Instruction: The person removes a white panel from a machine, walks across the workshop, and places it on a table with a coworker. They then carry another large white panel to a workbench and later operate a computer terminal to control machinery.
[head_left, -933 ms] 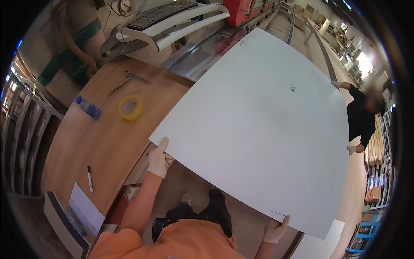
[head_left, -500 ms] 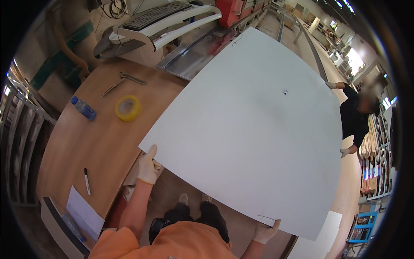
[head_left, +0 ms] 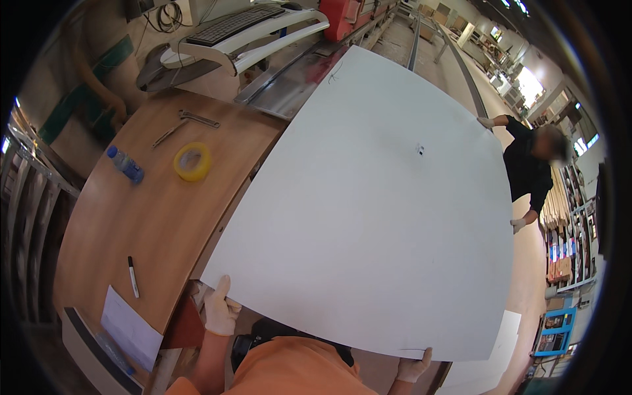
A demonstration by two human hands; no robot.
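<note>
A large flat white panel (head_left: 368,217) fills the middle of the head view. My left hand (head_left: 220,309), in a pale glove, grips its near left corner, thumb on top and fingers curled beneath. Farther right along the same near edge, my right hand (head_left: 414,367) holds the panel with its thumb at the rim; its other fingers are mostly hidden below. A small dark-and-white mark (head_left: 421,149) and a thin dark line near my right thumb show on the panel. Across from me, a person in dark clothes (head_left: 528,161) holds the far right edge with both gloved hands.
On the wooden table (head_left: 141,217) at left lie a yellow tape roll (head_left: 192,162), a bottle (head_left: 126,164), a wrench (head_left: 199,118), a marker (head_left: 133,276) and a paper sheet (head_left: 131,329). A keyboard (head_left: 236,25) sits behind. Another white sheet (head_left: 490,355) lies at lower right.
The panel has shifted toward me and slightly left, and both my hands came nearer my body with it. The other person, still holding the far edge, has followed.
</note>
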